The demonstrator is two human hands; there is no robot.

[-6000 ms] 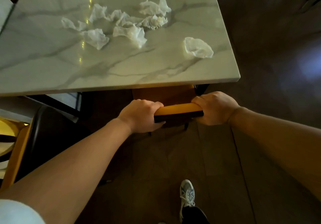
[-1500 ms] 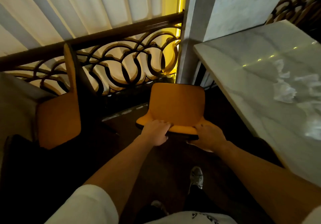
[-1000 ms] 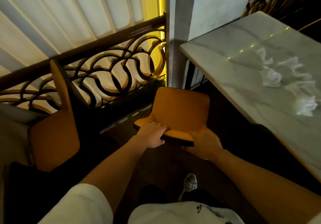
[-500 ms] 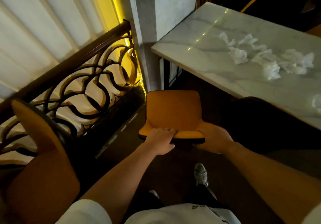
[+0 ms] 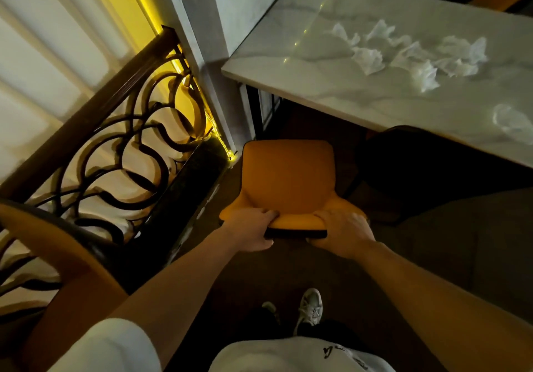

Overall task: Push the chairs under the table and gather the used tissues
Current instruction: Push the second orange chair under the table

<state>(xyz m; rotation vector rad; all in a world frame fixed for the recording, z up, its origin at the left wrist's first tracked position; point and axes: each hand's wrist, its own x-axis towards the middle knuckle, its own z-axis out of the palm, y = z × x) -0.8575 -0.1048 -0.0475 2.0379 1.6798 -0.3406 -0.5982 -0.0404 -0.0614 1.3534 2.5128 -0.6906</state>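
Under my fingers is the top edge of one orange chair (image 5: 288, 181), my left hand (image 5: 250, 231) and right hand (image 5: 340, 233) both curled tight around its backrest. Beyond my right fingertips, the marble table (image 5: 291, 66) holds about seven crumpled tissues (image 5: 370, 60), while a second orange chair (image 5: 57, 244) stands behind my left hand.

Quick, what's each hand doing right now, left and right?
Left hand: closed, gripping the top edge of the orange chair backrest.
Right hand: closed, gripping the same backrest edge beside it.
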